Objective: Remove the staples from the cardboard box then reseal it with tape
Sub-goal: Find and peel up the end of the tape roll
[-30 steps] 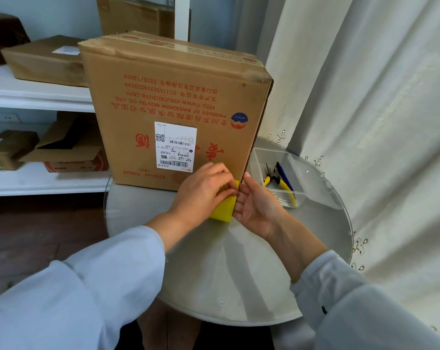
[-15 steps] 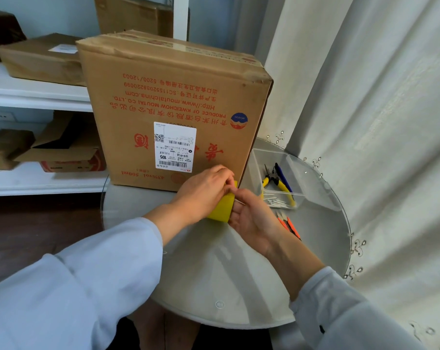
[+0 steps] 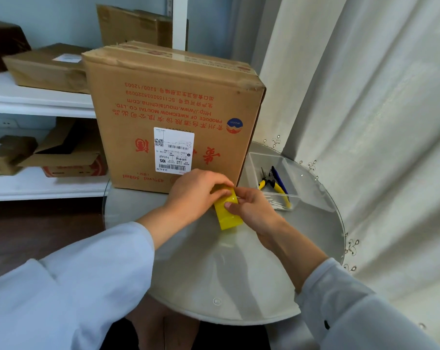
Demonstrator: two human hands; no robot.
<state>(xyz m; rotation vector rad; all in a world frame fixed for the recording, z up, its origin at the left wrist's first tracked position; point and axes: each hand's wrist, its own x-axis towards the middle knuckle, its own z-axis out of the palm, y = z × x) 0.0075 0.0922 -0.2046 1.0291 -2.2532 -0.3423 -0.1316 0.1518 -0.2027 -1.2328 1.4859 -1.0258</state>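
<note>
A tall brown cardboard box (image 3: 173, 107) with red print and a white shipping label stands at the back of the round glass table (image 3: 214, 274), its top flaps closed. Just in front of its lower right corner, both my hands hold a yellow roll of tape (image 3: 227, 214). My left hand (image 3: 196, 190) grips the roll's upper end from the left. My right hand (image 3: 251, 208) pinches it from the right, thumb laid on its yellow face. The roll's lower end stands on the table.
A clear plastic tray (image 3: 277, 183) right of the box holds yellow-handled pliers (image 3: 272, 184) and a blue-handled tool. White shelves (image 3: 37, 104) with more cardboard boxes stand on the left. A cream curtain (image 3: 365, 122) hangs close along the table's right side.
The roll has come away from the box toward me, so more of its yellow face shows. My right hand has gone from lying flat beside it to pinching it.
</note>
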